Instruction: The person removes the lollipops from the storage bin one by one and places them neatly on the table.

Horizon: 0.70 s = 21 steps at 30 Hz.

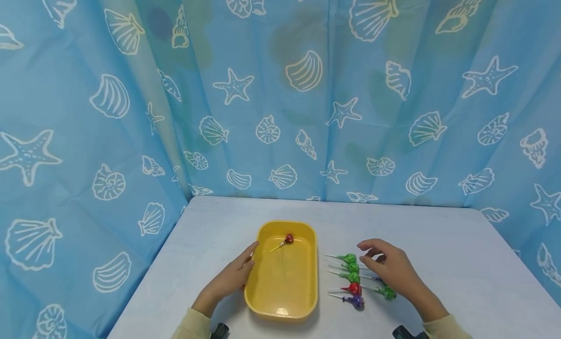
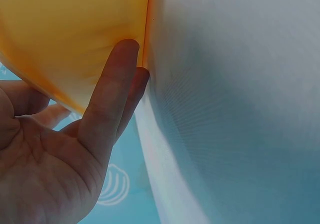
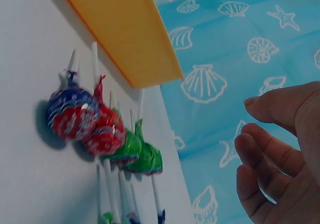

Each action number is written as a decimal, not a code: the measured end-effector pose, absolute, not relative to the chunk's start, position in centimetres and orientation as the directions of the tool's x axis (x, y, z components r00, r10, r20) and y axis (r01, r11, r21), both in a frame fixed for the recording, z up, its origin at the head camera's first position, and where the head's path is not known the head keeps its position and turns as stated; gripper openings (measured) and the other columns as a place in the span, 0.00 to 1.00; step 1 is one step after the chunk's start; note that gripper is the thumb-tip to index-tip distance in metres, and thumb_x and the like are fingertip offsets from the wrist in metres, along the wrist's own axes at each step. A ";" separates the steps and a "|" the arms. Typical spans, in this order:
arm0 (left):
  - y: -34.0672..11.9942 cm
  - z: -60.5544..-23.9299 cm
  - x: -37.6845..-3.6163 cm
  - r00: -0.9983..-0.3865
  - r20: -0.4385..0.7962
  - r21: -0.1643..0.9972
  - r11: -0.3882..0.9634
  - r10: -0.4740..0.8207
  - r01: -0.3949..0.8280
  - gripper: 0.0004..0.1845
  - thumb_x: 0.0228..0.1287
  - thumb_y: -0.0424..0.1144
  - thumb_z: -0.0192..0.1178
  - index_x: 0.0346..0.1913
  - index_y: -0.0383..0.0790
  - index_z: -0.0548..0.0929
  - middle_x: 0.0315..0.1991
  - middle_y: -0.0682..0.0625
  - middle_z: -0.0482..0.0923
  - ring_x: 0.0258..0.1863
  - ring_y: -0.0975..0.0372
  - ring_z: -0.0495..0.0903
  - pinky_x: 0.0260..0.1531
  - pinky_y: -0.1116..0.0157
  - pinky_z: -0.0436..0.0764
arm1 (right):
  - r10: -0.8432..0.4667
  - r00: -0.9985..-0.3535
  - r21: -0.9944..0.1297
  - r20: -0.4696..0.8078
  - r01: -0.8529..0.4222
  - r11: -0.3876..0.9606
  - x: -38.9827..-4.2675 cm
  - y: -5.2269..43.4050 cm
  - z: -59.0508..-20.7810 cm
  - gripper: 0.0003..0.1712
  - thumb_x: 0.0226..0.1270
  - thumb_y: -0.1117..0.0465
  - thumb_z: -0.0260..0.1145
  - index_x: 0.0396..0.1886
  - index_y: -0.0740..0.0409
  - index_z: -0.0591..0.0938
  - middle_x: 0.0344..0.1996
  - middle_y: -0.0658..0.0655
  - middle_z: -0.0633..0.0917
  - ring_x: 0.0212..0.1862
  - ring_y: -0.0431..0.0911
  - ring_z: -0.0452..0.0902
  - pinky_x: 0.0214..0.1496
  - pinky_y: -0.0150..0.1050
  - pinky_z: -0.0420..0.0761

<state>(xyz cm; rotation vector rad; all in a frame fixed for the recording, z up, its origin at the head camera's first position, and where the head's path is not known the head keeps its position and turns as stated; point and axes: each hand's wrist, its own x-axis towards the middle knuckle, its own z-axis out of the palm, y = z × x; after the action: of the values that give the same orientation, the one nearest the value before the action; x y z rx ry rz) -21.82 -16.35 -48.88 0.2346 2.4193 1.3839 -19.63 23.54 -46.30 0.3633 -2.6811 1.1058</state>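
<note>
From the head camera, your right hand [image 1: 387, 271] hovers at lower centre-right of the frame, fingers spread and lightly bent, gripping nothing. Just under and left of its fingertips lies the row of wrapped lollipops [image 1: 350, 275] on the white table [image 1: 460, 261]: three green heads at the top, a red-wrapped one and a purple-wrapped one below, and more partly hidden beneath your palm. Their white sticks run roughly left to right across the frame, the visible ones pointing left toward the shallow yellow plastic tray [image 1: 285, 271]. This hand is far nearer to them than the other. Your left hand [image 1: 234, 275] rests flat against the tray's left wall, fingers straight. One red lollipop [image 1: 287, 239] already lies in the tray's upper part, its stick slanting down-left.

At your left wrist, the straight fingers [image 2: 112, 92] press on the tray's yellow outer wall [image 2: 65, 29], where it meets the table; nothing is gripped.

At your right wrist, the fingers [image 3: 280, 149] fill the right edge, apart and curved, well clear of the lollipops [image 3: 100, 129], which lie at left centre, sticks running up and down the frame beside the tray's edge [image 3: 125, 29].
</note>
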 end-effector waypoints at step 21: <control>-16.0 -48.5 -21.7 -0.932 -0.224 0.853 0.520 0.286 -0.045 0.29 0.83 0.40 0.43 0.82 0.48 0.55 0.65 0.34 0.70 0.31 0.56 0.78 0.29 0.60 0.79 | -0.283 -0.914 -0.599 0.291 -0.405 0.691 -22.4 19.4 -44.3 0.17 0.67 0.62 0.72 0.55 0.54 0.84 0.49 0.53 0.86 0.45 0.44 0.82 0.47 0.44 0.85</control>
<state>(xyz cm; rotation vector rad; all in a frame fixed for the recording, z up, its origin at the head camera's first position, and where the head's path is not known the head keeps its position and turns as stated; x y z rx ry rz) -21.74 -16.02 -48.49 0.2000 2.4273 1.3773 -22.38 19.44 -44.27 0.5590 -2.7238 1.0288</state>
